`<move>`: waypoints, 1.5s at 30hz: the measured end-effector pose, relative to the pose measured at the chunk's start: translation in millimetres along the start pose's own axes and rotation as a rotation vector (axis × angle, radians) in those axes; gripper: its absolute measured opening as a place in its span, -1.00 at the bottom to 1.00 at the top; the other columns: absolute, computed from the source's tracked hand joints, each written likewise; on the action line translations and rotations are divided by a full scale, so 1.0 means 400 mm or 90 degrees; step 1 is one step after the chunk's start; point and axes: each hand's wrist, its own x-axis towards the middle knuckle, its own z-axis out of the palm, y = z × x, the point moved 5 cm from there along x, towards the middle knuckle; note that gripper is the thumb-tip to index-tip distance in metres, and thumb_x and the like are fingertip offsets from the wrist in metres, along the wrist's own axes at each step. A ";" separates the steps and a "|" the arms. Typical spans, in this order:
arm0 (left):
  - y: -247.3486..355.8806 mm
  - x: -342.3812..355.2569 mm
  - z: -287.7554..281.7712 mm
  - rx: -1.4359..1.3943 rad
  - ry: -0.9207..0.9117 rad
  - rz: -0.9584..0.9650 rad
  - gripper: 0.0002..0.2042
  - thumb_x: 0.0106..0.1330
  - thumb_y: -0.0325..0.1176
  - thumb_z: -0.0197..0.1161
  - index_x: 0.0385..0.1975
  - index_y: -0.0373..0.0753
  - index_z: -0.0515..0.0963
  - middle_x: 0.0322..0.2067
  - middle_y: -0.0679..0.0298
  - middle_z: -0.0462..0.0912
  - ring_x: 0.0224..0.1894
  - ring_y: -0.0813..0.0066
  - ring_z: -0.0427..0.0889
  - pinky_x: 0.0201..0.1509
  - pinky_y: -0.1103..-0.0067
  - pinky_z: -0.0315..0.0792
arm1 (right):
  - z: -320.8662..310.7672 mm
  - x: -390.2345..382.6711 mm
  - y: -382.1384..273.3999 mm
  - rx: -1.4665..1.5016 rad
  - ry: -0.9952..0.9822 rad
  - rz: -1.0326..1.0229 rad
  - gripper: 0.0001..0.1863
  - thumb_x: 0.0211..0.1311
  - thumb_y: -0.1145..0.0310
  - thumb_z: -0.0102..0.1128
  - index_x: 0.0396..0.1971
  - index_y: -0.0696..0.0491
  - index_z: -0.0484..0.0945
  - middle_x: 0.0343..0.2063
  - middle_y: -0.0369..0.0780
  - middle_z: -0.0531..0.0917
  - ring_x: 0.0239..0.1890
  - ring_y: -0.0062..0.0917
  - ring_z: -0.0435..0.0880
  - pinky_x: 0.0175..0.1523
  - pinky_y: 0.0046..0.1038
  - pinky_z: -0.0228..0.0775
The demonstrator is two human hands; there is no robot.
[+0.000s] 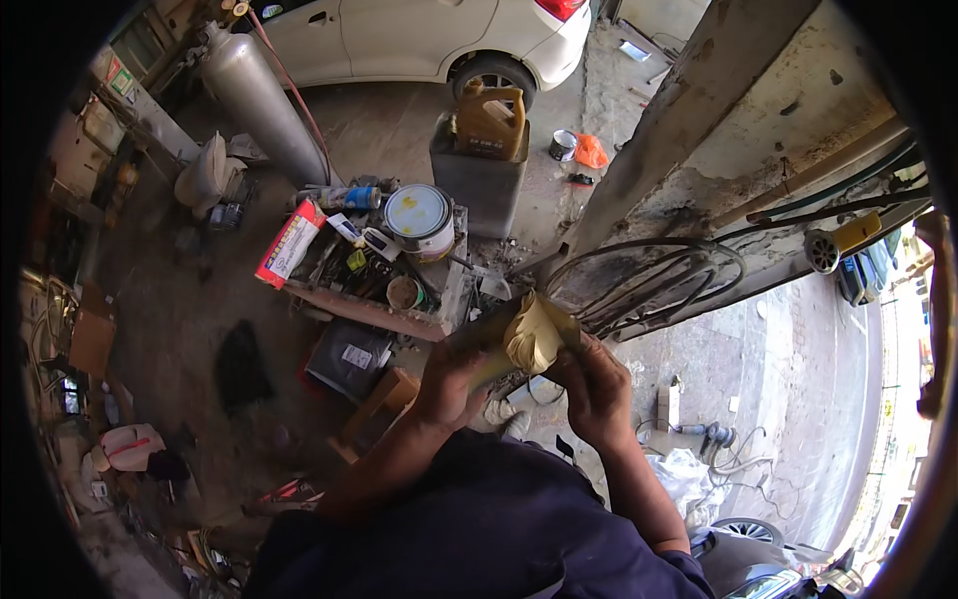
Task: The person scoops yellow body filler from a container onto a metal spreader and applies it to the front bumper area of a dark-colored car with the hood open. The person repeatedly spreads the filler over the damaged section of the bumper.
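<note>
Left hand (pixel 447 391) grips an olive plate (pixel 486 336), right hand (pixel 599 391) curls opposite, hold unclear, yellowish paste (pixel 533 337) between.

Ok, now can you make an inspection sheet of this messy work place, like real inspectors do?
Surface: low bench, crowded with a round tin, a red-and-white box and a small tub.
Things in hand: flat greenish piece bearing a crumpled-looking cream lump.
Clutter: orange bag and clear plastic on the floor.
Fingers: the left hand grips the flat piece; the right hand is at the other side, its exact grip unclear.
Cables: dark hose loops beside the pillar.
Surroundings: white car, silver cylinder.
People nearby: nothing seen.
</note>
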 end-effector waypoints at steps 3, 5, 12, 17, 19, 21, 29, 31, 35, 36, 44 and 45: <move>0.042 0.001 -0.015 0.020 0.003 0.017 -0.15 0.49 -0.03 0.40 0.62 -0.46 0.28 0.46 0.02 0.57 0.45 0.17 0.61 0.56 0.25 0.44 | 0.025 0.022 -0.041 -0.172 -0.018 -0.103 -0.53 0.51 0.59 0.26 0.37 0.07 0.65 0.09 -0.01 0.80 0.00 -0.13 0.87 0.05 -0.26 0.75; 0.082 0.007 -0.057 0.055 0.002 0.031 -0.17 0.49 -0.07 0.40 0.61 -0.47 0.29 0.44 0.02 0.59 0.43 0.17 0.63 0.55 0.25 0.45 | 0.064 0.042 -0.039 -0.209 -0.025 -0.128 -0.52 0.48 0.61 0.27 0.36 0.07 0.65 0.05 -0.02 0.80 -0.02 -0.11 0.87 0.03 -0.24 0.74; 0.108 0.031 -0.016 -0.009 0.022 0.070 -0.15 0.50 -0.05 0.40 0.63 -0.45 0.27 0.52 0.03 0.50 0.55 0.13 0.50 0.66 0.19 0.32 | 0.029 0.045 0.018 -0.193 0.023 -0.114 -0.61 0.51 0.59 0.25 0.28 0.15 0.68 0.01 0.01 0.82 -0.04 -0.19 0.89 0.04 -0.30 0.73; 0.023 0.006 -0.039 -0.055 0.044 0.034 -0.21 0.53 -0.06 0.35 0.62 -0.42 0.29 0.52 0.02 0.49 0.54 0.14 0.51 0.64 0.21 0.35 | 0.017 0.046 -0.008 0.265 0.130 0.116 -0.70 0.74 0.46 0.12 0.26 0.24 0.66 0.07 -0.16 0.81 0.07 -0.52 0.81 0.16 -0.38 0.71; -0.007 -0.002 -0.042 -0.069 0.077 0.023 -0.23 0.54 -0.04 0.34 0.62 -0.37 0.32 0.49 0.06 0.53 0.50 0.19 0.55 0.59 0.26 0.41 | 0.039 0.033 -0.019 0.268 0.105 0.082 -0.69 0.73 0.48 0.14 0.29 0.23 0.65 0.09 -0.14 0.81 0.08 -0.49 0.80 0.17 -0.40 0.69; -0.004 0.008 -0.055 -0.091 0.046 0.040 -0.20 0.50 -0.08 0.35 0.62 -0.43 0.29 0.51 0.02 0.50 0.53 0.16 0.52 0.65 0.22 0.36 | 0.050 0.021 0.004 0.074 0.027 -0.020 -0.66 0.66 0.54 0.19 0.32 0.23 0.65 0.06 -0.06 0.82 0.06 -0.40 0.83 0.16 -0.37 0.69; 0.075 0.009 -0.076 -0.056 0.113 0.080 -0.24 0.54 -0.09 0.33 0.62 -0.39 0.32 0.52 0.05 0.50 0.52 0.16 0.53 0.64 0.24 0.35 | 0.047 0.050 0.067 0.143 0.090 0.068 -0.63 0.61 0.61 0.19 0.32 0.23 0.66 0.01 -0.04 0.82 0.06 -0.34 0.82 0.21 -0.37 0.63; 0.057 -0.007 -0.086 -0.046 0.130 0.040 -0.23 0.55 -0.07 0.33 0.63 -0.40 0.30 0.51 0.04 0.51 0.52 0.14 0.53 0.62 0.25 0.37 | 0.080 0.067 0.041 0.190 0.081 0.051 -0.63 0.62 0.62 0.17 0.31 0.24 0.66 0.01 -0.05 0.81 0.06 -0.39 0.81 0.21 -0.38 0.62; 0.064 -0.017 -0.135 -0.098 0.120 0.081 -0.25 0.57 -0.11 0.33 0.63 -0.39 0.30 0.51 0.06 0.52 0.51 0.17 0.54 0.62 0.24 0.38 | 0.133 0.100 -0.016 -0.030 -0.053 -0.092 -0.63 0.56 0.66 0.19 0.28 0.23 0.69 0.01 -0.02 0.82 0.02 -0.31 0.84 0.18 -0.39 0.64; 0.089 -0.023 -0.137 -0.092 0.142 0.072 -0.25 0.56 -0.11 0.33 0.63 -0.38 0.30 0.51 0.07 0.52 0.51 0.18 0.54 0.62 0.24 0.38 | 0.143 0.096 -0.001 -0.050 -0.084 -0.081 -0.63 0.54 0.67 0.20 0.27 0.23 0.69 0.02 -0.01 0.82 0.02 -0.29 0.84 0.17 -0.38 0.65; 0.098 -0.110 -0.276 -0.207 0.222 0.104 -0.31 0.58 -0.15 0.33 0.63 -0.25 0.32 0.48 0.17 0.54 0.52 0.25 0.51 0.63 0.24 0.31 | 0.343 0.130 0.200 0.363 -0.024 0.360 -0.67 0.77 0.32 0.11 0.26 0.19 0.66 0.07 -0.25 0.81 0.08 -0.59 0.76 0.22 -0.49 0.59; 0.084 -0.125 -0.302 -0.220 0.229 0.101 -0.31 0.58 -0.14 0.32 0.63 -0.24 0.32 0.48 0.19 0.53 0.53 0.24 0.49 0.65 0.23 0.28 | 0.391 0.138 0.210 0.442 -0.052 0.426 -0.67 0.77 0.32 0.12 0.26 0.20 0.67 0.09 -0.25 0.80 0.13 -0.59 0.74 0.27 -0.53 0.56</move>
